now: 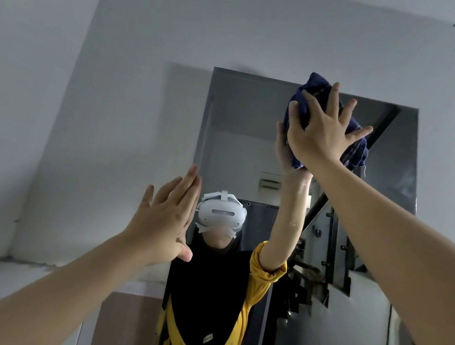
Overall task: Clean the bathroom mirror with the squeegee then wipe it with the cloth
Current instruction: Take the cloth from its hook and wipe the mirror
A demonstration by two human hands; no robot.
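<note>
The mirror hangs on the wall ahead, with its top edge high in the view. My right hand presses a crumpled dark blue cloth flat against the glass near the mirror's top, fingers spread over it. The cloth sticks out above and to the right of the hand. My left hand is raised with its fingers straight and together, palm toward the wall at the mirror's left edge, holding nothing. No squeegee is in view.
The mirror reflects a person in a yellow top with a white headset, the raised arm, and a staircase railing. Plain white wall surrounds the mirror. A ledge runs along the wall at the lower left.
</note>
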